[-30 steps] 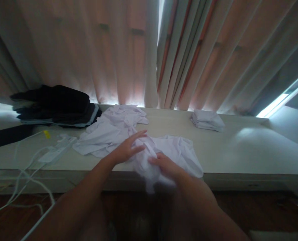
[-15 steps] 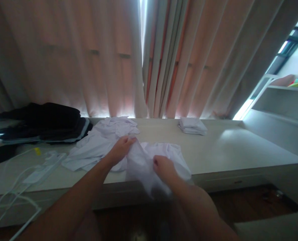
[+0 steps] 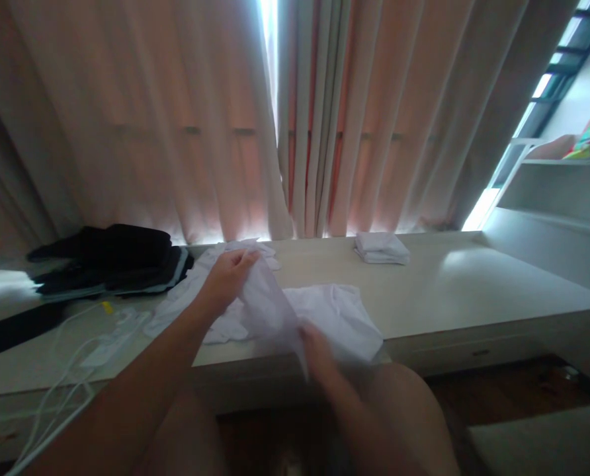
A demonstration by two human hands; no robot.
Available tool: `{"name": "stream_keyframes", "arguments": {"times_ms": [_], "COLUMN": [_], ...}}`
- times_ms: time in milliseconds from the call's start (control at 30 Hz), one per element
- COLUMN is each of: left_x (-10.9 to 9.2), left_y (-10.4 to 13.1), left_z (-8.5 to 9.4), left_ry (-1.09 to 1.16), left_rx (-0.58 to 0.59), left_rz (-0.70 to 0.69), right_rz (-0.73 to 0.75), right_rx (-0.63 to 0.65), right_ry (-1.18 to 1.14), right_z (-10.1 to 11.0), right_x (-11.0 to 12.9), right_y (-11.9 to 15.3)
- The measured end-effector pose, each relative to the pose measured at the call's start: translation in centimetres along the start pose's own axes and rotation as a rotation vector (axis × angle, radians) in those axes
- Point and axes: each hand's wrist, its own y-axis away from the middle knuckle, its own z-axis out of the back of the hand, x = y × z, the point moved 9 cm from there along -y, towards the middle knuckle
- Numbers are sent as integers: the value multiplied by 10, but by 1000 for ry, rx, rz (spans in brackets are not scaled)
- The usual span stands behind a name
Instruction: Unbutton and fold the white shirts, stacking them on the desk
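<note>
My left hand [image 3: 228, 274] pinches the upper edge of a thin white garment [image 3: 270, 304], lifting it above the front of the worktop. The cloth hangs taut and slanting down to my right hand [image 3: 317, 350], which is blurred by motion but closed at its lower edge. Beneath and right of it, more white cloth [image 3: 332, 311] lies flat, reaching the worktop's front edge; whether it is one piece with the held part I cannot tell. Left of my hands spreads a crumpled heap of white clothes [image 3: 173, 311], partly hidden by my left forearm.
A small stack of folded white clothes [image 3: 381, 250] sits at the back right of the worktop [image 3: 438, 291]. Folded black clothes [image 3: 126, 258] are piled at the back left. Near the front left lies a white power strip [image 3: 111, 344] with cables. Curtains [image 3: 215, 132] hang behind.
My left hand has moved up and slightly left with the garment. My right hand has gone lower, drawing the cloth into a slant. The camera view has shifted a little.
</note>
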Motion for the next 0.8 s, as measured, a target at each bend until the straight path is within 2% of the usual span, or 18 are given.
{"name": "stream_keyframes", "arguments": {"times_ms": [133, 233, 333, 433, 533, 700, 800], "left_x": [25, 48, 67, 75, 70, 46, 48], "left_y": [-6, -7, -7, -9, -11, -13, -12], "left_z": [36, 46, 52, 62, 68, 63, 60], "left_ry": [-4, -57, -118, -114, -68, -29, -13], "left_rx": [-89, -112, -150, -198, -213, -187, -184], "left_rz": [74, 89, 96, 100, 124, 65, 36], "right_rz": [34, 72, 92, 89, 99, 198, 241], "right_rx": [177, 251, 281, 354, 404, 242, 139], "right_ry": [-76, -113, -132, -173, -243, -88, -58], "right_z": [61, 102, 125, 130, 127, 119, 116], "right_x": [-13, -7, 4, 15, 28, 42, 36], "right_y": [-17, -33, -43, -44, -47, -70, -73]}}
